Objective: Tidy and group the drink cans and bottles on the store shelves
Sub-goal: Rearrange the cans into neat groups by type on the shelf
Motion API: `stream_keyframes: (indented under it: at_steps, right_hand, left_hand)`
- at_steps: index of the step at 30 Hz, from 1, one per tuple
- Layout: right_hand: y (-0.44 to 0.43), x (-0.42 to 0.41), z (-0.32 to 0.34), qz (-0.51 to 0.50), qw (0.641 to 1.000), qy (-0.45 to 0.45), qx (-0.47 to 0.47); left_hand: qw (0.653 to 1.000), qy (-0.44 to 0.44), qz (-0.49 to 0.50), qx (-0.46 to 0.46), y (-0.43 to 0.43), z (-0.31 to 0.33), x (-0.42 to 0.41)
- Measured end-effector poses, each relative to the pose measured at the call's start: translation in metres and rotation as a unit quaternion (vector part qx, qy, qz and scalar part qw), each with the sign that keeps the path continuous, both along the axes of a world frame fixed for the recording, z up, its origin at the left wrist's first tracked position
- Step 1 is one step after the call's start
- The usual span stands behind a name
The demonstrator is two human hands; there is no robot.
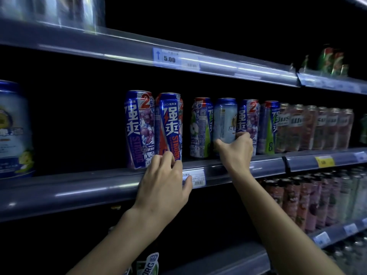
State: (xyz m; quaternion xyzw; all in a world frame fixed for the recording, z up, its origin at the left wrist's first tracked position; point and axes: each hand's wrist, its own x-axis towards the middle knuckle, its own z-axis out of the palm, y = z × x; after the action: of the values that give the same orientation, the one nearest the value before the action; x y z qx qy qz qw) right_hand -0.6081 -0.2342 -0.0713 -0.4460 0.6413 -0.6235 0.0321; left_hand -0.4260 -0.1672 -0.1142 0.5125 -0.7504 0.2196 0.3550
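A: Dim store aisle, grey shelf rail (79, 187). At far left?

B: Large pale can (14, 128), alone past a gap. Then two blue cans (153, 130) touching, tilted; left hand (164, 183) at their bases, fingers curled, loosely bunched.

A: Right side?

B: Right hand (236, 149) clamped low around pale blue can (225, 120) (odd one among mixed flavours). Pink cans (317, 128) already grouped. Likely midway; sorting left.

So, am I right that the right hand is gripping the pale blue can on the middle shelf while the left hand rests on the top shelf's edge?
Not quite. The head view shows the left hand at the middle shelf, its fingers at the base of the two dark blue cans, not on the top shelf. The right hand does have its grip on the pale blue can.
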Motion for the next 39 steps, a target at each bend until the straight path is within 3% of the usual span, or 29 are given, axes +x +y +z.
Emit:
stream_keyframes:
  at_steps: [14, 26, 33, 39]
  right_hand:
    - [0.006, 0.005, 0.004, 0.012, 1.0, -0.018, -0.006]
    - [0.036, 0.022, 0.007, 0.013, 0.987, 0.056, -0.149]
    - [0.06, 0.078, 0.0, 0.071, 0.977, 0.078, -0.183]
    - [0.076, 0.14, 0.005, 0.141, 0.97, 0.074, -0.184]
  left_hand:
    - [1.0, -0.013, -0.003, 0.009, 0.006, 0.001, -0.001]
    - [0.993, 0.027, -0.078, 0.079, 0.016, 0.013, 0.013]
    - [0.994, 0.078, -0.071, -0.032, 0.036, 0.019, 0.062]
    - [0.995, 0.089, -0.001, -0.04, 0.045, 0.014, 0.116]
